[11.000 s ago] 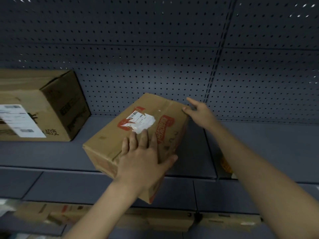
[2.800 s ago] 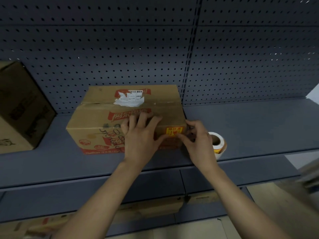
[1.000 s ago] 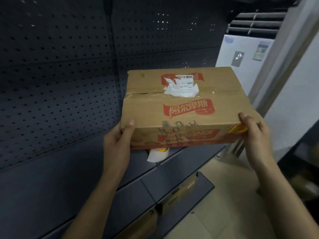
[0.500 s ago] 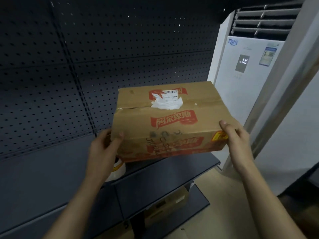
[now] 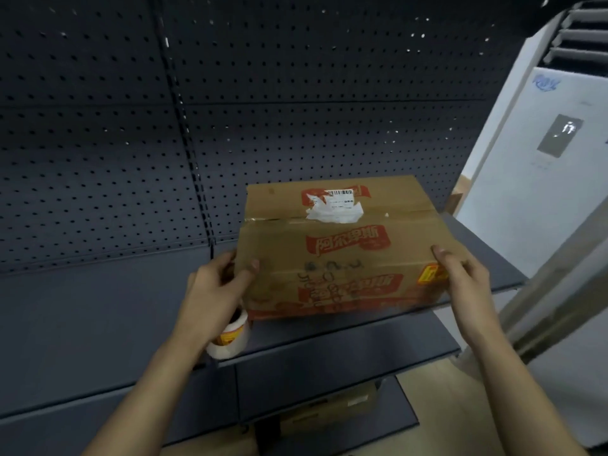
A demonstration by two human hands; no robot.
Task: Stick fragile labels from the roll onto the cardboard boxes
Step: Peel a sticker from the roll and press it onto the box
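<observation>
A brown cardboard box (image 5: 342, 248) with red print and a torn white shipping label on top sits at the right end of the dark shelf (image 5: 98, 311). My left hand (image 5: 217, 287) grips its left front corner and my right hand (image 5: 460, 274) grips its right front corner. A yellow and red fragile label (image 5: 429, 274) is stuck on the front face, just beside my right thumb. The label roll (image 5: 230, 337) stands on the shelf below my left hand, partly hidden by it.
A dark pegboard wall (image 5: 296, 110) backs the shelf. A white standing air conditioner (image 5: 533, 179) stands to the right of the shelf's end. Another cardboard box (image 5: 329, 409) lies on the lower shelf. Tan floor shows at the bottom right.
The box was carried right along the shelf, held up in both hands, and has come down onto the shelf's right end. The label roll now shows beneath my left hand.
</observation>
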